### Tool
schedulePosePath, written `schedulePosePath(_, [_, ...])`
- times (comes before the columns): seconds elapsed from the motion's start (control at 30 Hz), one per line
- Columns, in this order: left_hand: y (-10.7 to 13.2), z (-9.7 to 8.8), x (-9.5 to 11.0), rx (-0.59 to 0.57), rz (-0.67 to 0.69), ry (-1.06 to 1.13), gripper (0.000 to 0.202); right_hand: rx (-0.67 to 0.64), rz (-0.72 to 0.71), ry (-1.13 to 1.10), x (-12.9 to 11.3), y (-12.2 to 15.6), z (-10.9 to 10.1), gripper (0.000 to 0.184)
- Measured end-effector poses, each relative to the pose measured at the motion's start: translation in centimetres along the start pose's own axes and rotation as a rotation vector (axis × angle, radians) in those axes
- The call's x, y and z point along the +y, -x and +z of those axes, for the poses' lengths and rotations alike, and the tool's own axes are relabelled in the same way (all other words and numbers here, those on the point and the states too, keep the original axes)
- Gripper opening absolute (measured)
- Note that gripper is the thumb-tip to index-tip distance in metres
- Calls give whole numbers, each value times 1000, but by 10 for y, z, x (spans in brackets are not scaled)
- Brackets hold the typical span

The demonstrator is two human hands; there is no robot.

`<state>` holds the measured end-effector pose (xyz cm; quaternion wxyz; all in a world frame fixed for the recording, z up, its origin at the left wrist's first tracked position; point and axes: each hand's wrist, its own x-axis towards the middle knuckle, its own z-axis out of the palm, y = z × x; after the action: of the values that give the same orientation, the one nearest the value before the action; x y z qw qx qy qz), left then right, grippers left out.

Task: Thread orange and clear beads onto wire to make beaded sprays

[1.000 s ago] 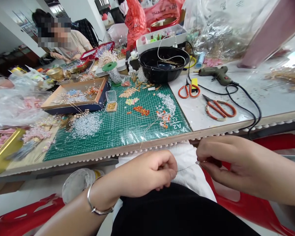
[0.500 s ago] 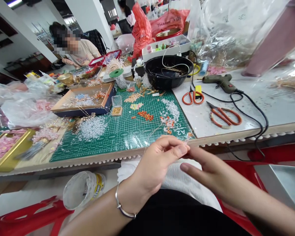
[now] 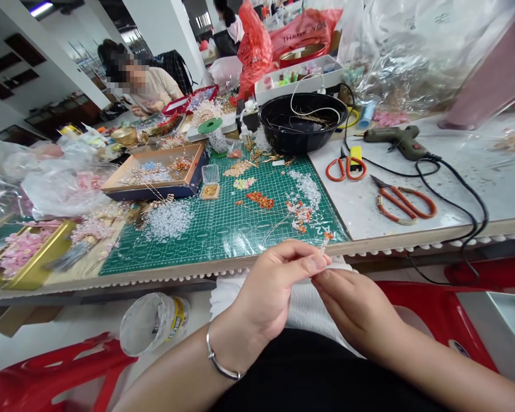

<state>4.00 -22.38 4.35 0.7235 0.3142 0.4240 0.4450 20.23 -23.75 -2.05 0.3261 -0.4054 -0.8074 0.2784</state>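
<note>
My left hand (image 3: pixel 278 280), with a silver bangle on the wrist, pinches a small beaded sprig (image 3: pixel 325 243) between thumb and forefinger. The sprig has clear beads and an orange tip that points up, in front of the table edge. My right hand (image 3: pixel 356 303) is closed, its fingertips meeting the left fingertips just below the sprig. What it grips there is hidden. Beyond the hands, on the green cutting mat (image 3: pixel 223 234), lie orange-and-clear bead pieces (image 3: pixel 299 214), a pile of orange beads (image 3: pixel 260 200) and loose clear beads (image 3: pixel 306 189).
Orange-handled pliers (image 3: pixel 403 203), small snips (image 3: pixel 345 167) and a glue gun (image 3: pixel 395 140) with its cord lie to the right. A black basin (image 3: pixel 302 123) and a shallow box (image 3: pixel 154 171) stand behind. A plastic bucket (image 3: pixel 150 325) is below the table. A person sits across at left.
My right hand has closed from a spread thumb and fingers and come in under the left fingertips. The sprig now stands more upright and shows its orange tip. The view has shifted slightly.
</note>
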Motion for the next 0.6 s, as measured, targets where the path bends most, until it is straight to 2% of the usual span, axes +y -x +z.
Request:
schedulePosePath(0.2, [-1, 0, 0, -2, 40, -8, 7, -64, -46, -13, -5, 6, -14, 26])
schedulePosePath(0.27, [-3, -4, 1, -7, 47, 1, 7, -91, 21, -87, -8, 11, -20, 28])
schedulePosePath(0.37, [-5, -11, 5, -15, 36, 29, 9, -91, 195, -179, -9, 17, -26, 27])
schedulePosePath(0.47, [-6, -17, 6, -24, -9, 32, 12, -87, 310, -159, -8, 21, -28, 24])
schedulePosePath(0.6, [-6, -22, 7, -12, -39, 21, 13, -51, 281, -67, -4, 22, -36, 19])
